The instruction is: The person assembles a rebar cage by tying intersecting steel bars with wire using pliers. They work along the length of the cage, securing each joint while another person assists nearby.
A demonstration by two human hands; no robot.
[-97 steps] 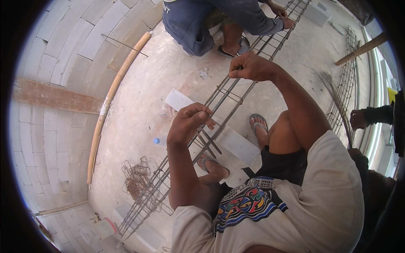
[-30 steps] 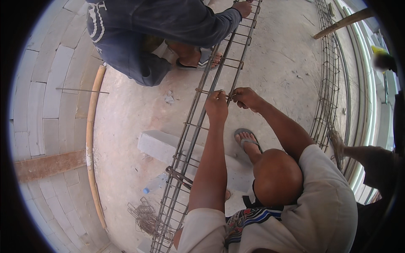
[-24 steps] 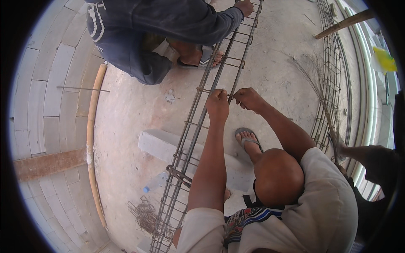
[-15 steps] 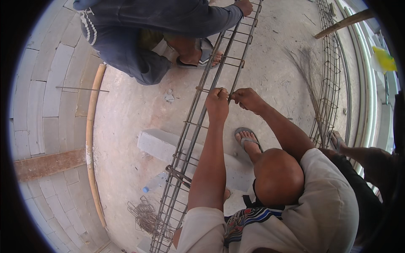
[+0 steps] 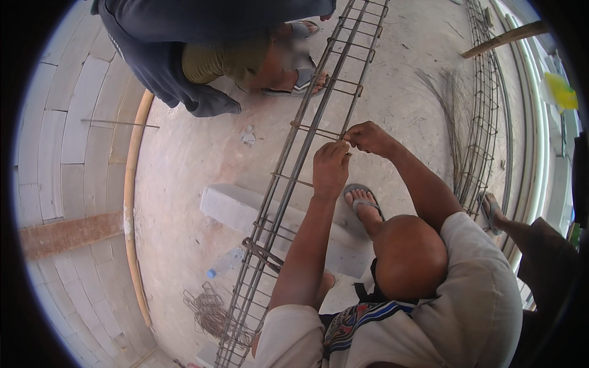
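A long steel rebar cage [image 5: 296,161] runs from the lower left up to the top of the view, with square stirrups along its bars. My left hand [image 5: 331,167] is closed at the cage's right-hand bar, fingertips pinched together. Close against it, my right hand [image 5: 370,138] pinches at the same bar, beside a stirrup. Between the fingertips the thing they hold is too small to make out. Lower down, dark metal pincers [image 5: 262,253] lie across the cage.
Pale blocks [image 5: 230,205] lie under the cage, near a plastic bottle [image 5: 227,262] and a heap of bent wire [image 5: 208,306]. A person [image 5: 202,37] crouches at the far left. Loose wires [image 5: 451,101] and a second cage [image 5: 481,116] lie right.
Both my hands have moved slightly right, and the left also nearer to me. The crouching person's hand has come off the cage's far end, and their body has shifted.
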